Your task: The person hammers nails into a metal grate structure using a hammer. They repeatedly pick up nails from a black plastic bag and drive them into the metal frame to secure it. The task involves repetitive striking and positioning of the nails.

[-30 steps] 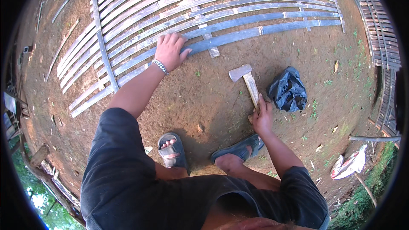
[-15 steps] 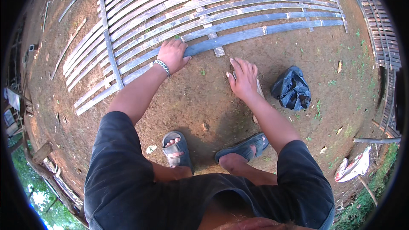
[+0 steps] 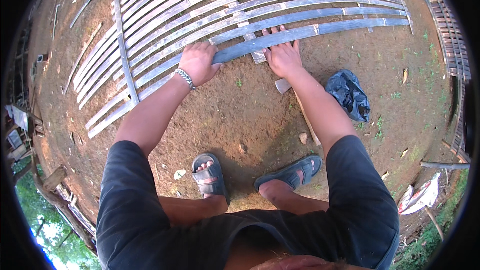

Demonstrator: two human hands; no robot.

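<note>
Grey flat bamboo slat point(image 3: 240, 51), left fingers point(image 3: 200, 46) over, right fingers point(image 3: 274, 29) beneath

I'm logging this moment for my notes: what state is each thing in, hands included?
Bamboo slat panel: laid out, gaps between slats
Left hand: over the panel's near edge
Right hand: spread at the front slat
Hatchet: lying on the ground, partly hidden by the right forearm
Black plastic bag: crumpled
Sandals: worn
Chain bracelet: worn
</note>
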